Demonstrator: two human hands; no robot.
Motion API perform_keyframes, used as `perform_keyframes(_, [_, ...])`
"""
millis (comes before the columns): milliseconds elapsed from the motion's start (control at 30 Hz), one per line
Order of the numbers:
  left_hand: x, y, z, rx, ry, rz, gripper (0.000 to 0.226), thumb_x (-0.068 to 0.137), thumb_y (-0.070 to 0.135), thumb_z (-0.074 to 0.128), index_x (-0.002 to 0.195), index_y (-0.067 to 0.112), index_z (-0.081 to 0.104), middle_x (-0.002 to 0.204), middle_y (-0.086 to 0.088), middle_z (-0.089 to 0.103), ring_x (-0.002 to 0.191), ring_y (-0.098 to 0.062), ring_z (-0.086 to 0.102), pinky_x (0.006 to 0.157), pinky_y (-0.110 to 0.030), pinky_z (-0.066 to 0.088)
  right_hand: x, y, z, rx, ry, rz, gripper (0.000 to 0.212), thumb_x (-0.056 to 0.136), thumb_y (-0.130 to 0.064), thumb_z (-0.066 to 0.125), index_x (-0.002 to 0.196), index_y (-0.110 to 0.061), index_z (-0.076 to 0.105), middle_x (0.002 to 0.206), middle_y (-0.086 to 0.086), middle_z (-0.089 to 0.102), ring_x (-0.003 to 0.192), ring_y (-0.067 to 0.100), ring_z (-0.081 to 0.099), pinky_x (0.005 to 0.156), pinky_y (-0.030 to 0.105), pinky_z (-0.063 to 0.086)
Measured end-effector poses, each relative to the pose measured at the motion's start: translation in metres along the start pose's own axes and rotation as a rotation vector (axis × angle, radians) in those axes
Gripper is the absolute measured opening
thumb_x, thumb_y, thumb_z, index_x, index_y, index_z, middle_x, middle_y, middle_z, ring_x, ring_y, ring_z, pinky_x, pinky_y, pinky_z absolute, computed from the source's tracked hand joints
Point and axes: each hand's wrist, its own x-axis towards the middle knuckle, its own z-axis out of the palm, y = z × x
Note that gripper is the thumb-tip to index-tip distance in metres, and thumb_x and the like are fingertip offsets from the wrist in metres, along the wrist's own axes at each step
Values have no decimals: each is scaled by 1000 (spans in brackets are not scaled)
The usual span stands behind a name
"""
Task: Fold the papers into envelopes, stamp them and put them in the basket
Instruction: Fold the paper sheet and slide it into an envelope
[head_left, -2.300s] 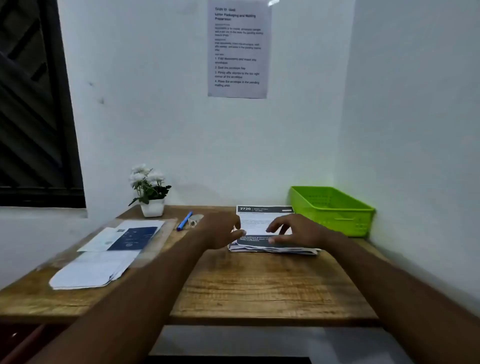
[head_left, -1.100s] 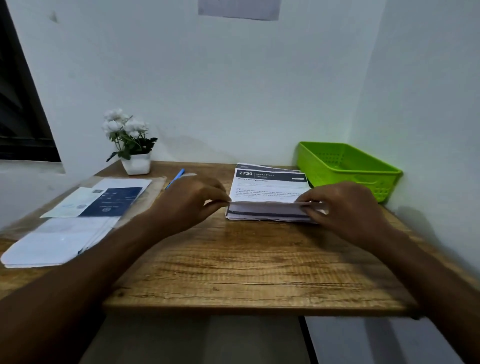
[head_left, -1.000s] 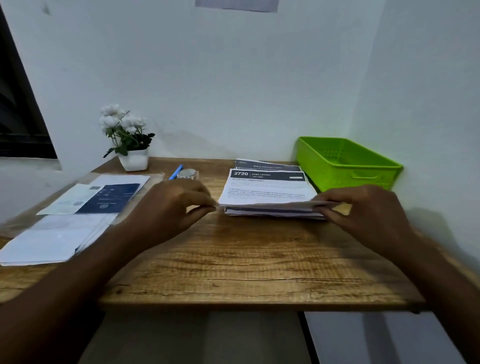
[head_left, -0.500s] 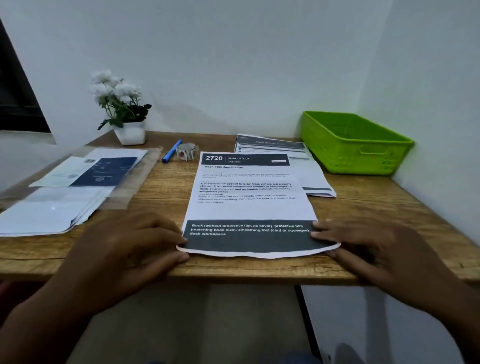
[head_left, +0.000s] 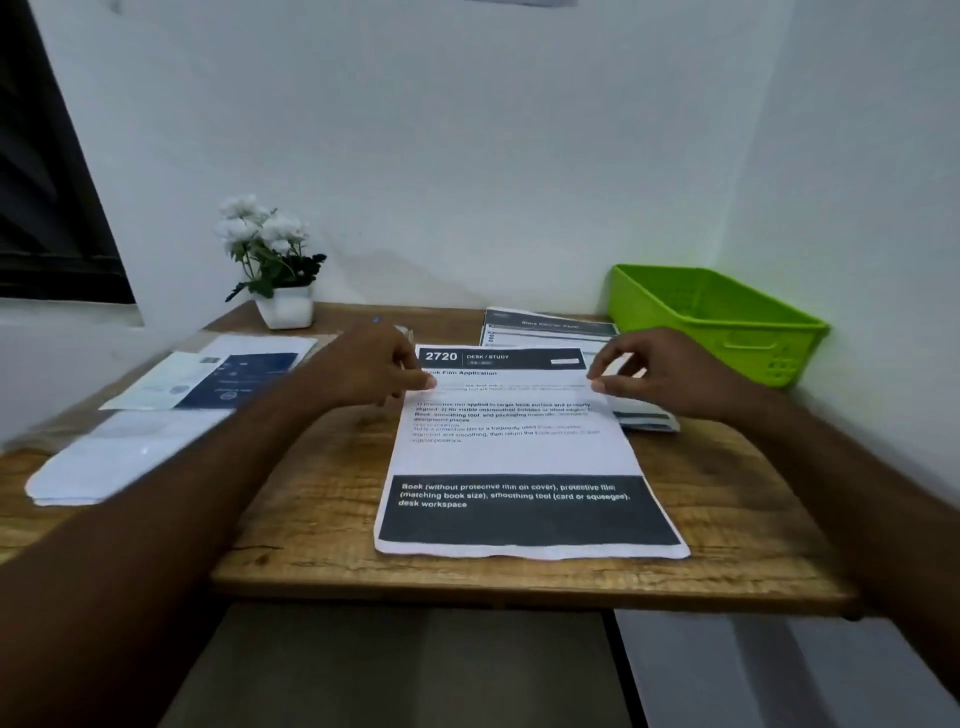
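While one printed sheet (head_left: 514, 452) lies flat mid-frame on the table (head_left: 311, 499), the left hand (head_left: 371, 371) and right hand (head_left: 662, 379), fingers curled, touch its upper side edges; whether they pinch it I cannot tell. One paper stack (head_left: 550, 326) and one green basket (head_left: 748, 348) sit right of centre.

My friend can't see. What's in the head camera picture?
A person's left hand and right hand are at the side edges of a printed sheet lying on a wooden table. Behind it sit more papers and a green basket; a flower pot stands far left.
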Motion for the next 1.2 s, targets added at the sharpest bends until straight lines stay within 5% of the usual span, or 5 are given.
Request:
perform_keyframes(133, [34,-8,3,87,116,-35,34,78,43,73,59,17,65,54,1,66,38,-11,57,51,-22,42,46,24,16,11,21,51,32,71,-18,85,91,-21,61,108,6,59,85,24,63,64,8,44])
perform_keyframes(300, [41,-24,12,9,166,-85,49,70,53,75,48,14,55,45,6,56,44,-10,51,59,-29,41,55,32,31,-143,33,238,77,67,-53,81,130,-30,43,123,-3,57,110,16,57,97,39,44])
perform_keyframes(533, [38,-25,3,-171,62,-202,29,66,31,85,88,12,75,71,4,69,45,-2,57,48,-15,45,58,34,38,-40,105,242,90,60,-48,87,135,-33,39,94,-15,60,96,18,65,92,46,49])
perform_keyframes(1067, [36,-36,5,-356,6,-147,36,79,-5,70,110,13,62,91,-11,68,54,-12,61,55,-26,53,51,40,26,128,114,6,35,66,-5,87,89,-26,71,82,-9,76,72,12,69,70,29,53])
perform_keyframes(1200, [34,-36,6,-379,-32,-133,15,96,20,54,94,17,68,93,-11,70,59,-14,57,48,-20,41,48,44,20,55,26,-21,29,71,-10,85,77,-35,71,73,-21,73,70,1,67,63,16,46])
